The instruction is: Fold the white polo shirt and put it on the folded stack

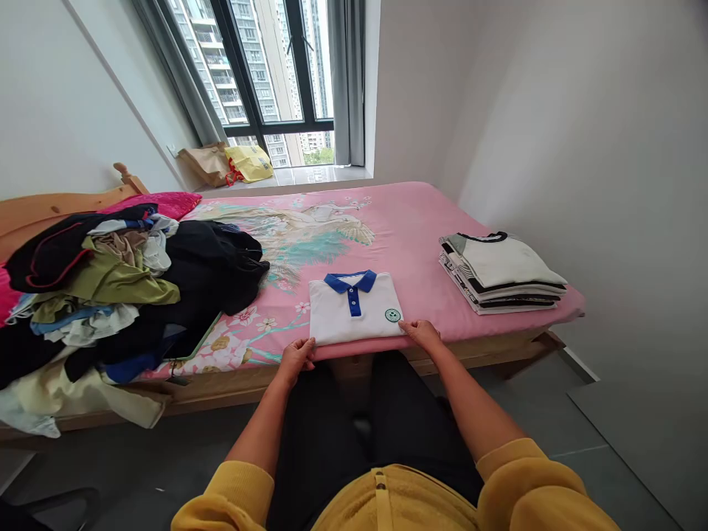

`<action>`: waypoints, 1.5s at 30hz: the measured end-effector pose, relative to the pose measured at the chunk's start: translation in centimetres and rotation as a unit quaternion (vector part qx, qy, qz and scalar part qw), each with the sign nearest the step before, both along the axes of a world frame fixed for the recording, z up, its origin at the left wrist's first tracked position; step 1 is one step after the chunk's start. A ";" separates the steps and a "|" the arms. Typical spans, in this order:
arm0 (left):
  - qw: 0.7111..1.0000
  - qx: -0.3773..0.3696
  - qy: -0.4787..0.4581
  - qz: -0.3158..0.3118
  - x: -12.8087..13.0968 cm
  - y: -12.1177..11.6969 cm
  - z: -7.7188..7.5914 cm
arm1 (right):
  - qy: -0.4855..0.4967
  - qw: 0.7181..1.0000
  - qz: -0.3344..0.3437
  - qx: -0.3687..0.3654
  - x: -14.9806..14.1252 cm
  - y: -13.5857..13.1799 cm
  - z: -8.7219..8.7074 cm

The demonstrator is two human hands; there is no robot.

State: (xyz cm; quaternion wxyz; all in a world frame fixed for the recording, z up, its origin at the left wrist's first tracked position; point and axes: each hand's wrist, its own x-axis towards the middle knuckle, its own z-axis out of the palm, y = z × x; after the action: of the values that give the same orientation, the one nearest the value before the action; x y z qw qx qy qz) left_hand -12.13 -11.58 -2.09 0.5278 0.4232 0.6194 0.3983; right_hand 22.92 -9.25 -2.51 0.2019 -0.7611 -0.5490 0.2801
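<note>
A white polo shirt (332, 317) with a blue collar, a blue button placket and a round green badge lies folded into a neat rectangle near the front edge of the bed. Its collar points away from me. My left hand (297, 358) pinches the shirt's near left corner between thumb and fingers. At the near right corner, just below the badge, my right hand (421, 333) grips the fabric the same way. The shirt rests flat on the pink bedsheet (409, 221).
A stack of folded clothes (498, 273) sits at the right end of the bed. On the left lies a big jumbled heap of clothes (122, 280), some hanging over the edge. A brown paper bag (204, 164) and a yellow bag (250, 162) stand on the windowsill.
</note>
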 end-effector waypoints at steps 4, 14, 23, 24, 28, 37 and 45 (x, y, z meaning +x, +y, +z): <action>1.000 -0.006 0.022 0.005 0.0 -0.1 0.0 | -0.011 1.000 0.011 -0.013 -0.1 0.2 0.6; 0.997 -0.007 0.074 0.000 0.4 0.5 -0.1 | -0.051 0.999 0.000 -0.002 -0.8 0.2 -0.2; 0.984 0.025 0.178 0.019 0.3 0.7 -1.0 | -0.084 0.993 -0.033 0.079 -1.6 -0.8 -2.0; 0.982 0.028 0.186 0.019 0.3 0.6 -1.0 | -0.084 0.992 -0.036 0.085 -1.6 -0.8 -2.0; 0.968 0.062 0.235 0.053 0.0 -0.1 -0.5 | -0.076 0.988 -0.053 0.123 -1.4 -1.2 -1.6; 0.893 0.278 0.347 -0.077 5.1 -0.7 2.4 | -0.092 0.938 0.160 0.294 -9.2 -1.7 1.2; 0.755 0.271 0.558 -0.211 6.4 -2.5 -1.3 | -0.202 0.919 0.265 0.209 -9.8 -3.8 -2.3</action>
State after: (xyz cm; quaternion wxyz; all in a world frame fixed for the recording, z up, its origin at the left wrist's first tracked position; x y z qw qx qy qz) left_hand -5.76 -14.08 -3.38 0.0222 0.8160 0.5649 0.1209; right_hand 13.10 -13.04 -4.79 0.1597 -0.5687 -0.8058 0.0419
